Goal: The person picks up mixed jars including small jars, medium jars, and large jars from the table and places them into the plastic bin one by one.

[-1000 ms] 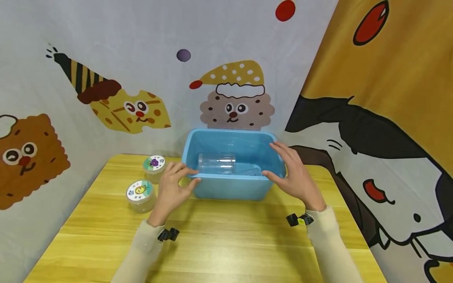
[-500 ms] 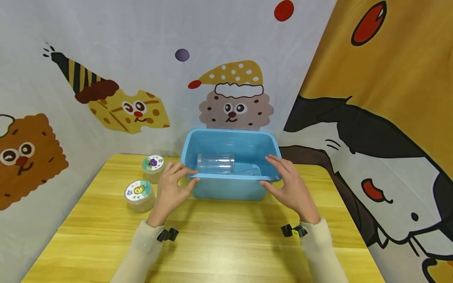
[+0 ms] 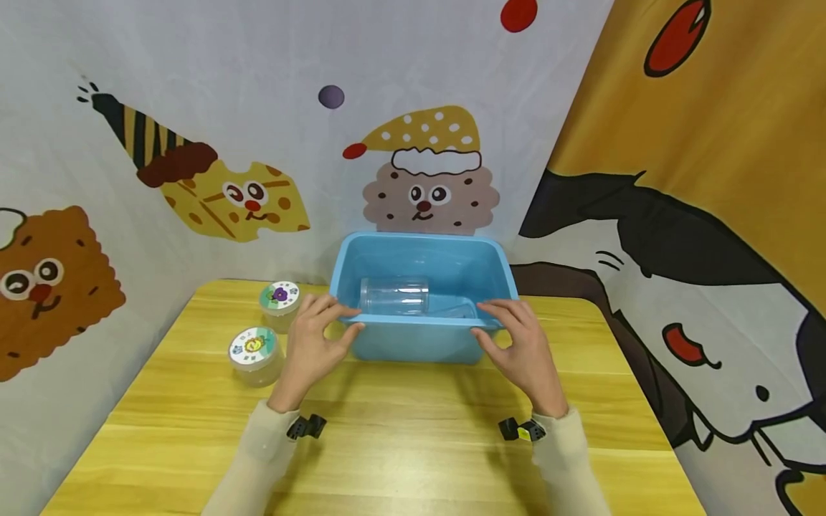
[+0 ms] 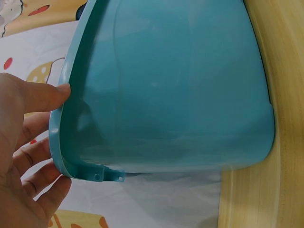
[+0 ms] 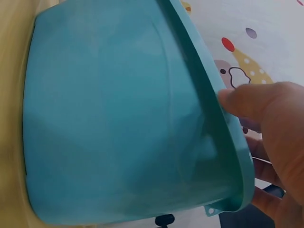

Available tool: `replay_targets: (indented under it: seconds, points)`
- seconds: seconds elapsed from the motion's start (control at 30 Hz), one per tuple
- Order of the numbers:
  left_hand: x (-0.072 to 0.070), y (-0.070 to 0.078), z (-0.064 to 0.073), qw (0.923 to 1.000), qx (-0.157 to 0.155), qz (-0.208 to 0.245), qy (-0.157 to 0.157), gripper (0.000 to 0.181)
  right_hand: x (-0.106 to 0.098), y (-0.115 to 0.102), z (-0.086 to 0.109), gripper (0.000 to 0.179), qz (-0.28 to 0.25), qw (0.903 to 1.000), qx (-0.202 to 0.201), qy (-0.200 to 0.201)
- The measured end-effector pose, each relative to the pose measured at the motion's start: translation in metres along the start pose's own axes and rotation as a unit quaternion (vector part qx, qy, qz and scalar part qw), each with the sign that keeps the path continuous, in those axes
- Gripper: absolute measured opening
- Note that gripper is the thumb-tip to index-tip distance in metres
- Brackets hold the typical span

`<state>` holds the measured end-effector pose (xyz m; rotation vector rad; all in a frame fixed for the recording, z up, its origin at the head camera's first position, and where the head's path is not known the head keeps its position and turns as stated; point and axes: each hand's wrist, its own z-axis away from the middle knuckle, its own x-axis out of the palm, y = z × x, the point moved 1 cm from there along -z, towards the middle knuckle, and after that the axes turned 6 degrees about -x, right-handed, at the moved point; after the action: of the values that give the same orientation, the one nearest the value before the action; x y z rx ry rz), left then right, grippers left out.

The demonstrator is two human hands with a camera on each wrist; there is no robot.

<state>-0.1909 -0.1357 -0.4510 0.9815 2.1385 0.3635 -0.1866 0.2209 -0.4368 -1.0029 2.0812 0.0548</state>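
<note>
A light blue plastic storage bin (image 3: 419, 340) stands on the table against the backdrop. My left hand (image 3: 316, 347) pinches its front rim near the left corner, thumb outside and fingers reaching over the edge. At the front right corner, my right hand (image 3: 519, 351) grips the same rim in a like way. Both wrist views show a thumb against the rim's outer lip, with the other fingers partly hidden behind it. Inside the bin a clear plastic cylinder (image 3: 393, 296) lies on its side. Beside it is a flat clear piece (image 3: 454, 309), partly hidden by the front wall.
Left of the bin stand two clear round tubs with printed lids, a purple-flower tub (image 3: 280, 295) behind and a yellow-flower tub (image 3: 254, 346) nearer. The front one is close to my left forearm. Behind the wooden table (image 3: 400, 437) hangs a cartoon-print cloth (image 3: 258, 72).
My right hand has moved left and inward from the bin's right side onto its front rim, its fingers closing over the edge. The left hand has stayed at the rim.
</note>
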Motion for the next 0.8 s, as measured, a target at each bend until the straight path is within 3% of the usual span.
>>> replay_targets:
  seconds: [0.23,0.8]
  points:
    - [-0.001,0.0,-0.001,0.9999,-0.006,0.002,-0.01,0.022,0.009,0.002,0.005,0.03,-0.012,0.9987,0.013,0.048]
    - [-0.005,0.002,-0.002,0.9993,-0.011,-0.02,-0.029,0.022,0.017,0.003,0.01,0.026,-0.023,0.9959,0.01,0.087]
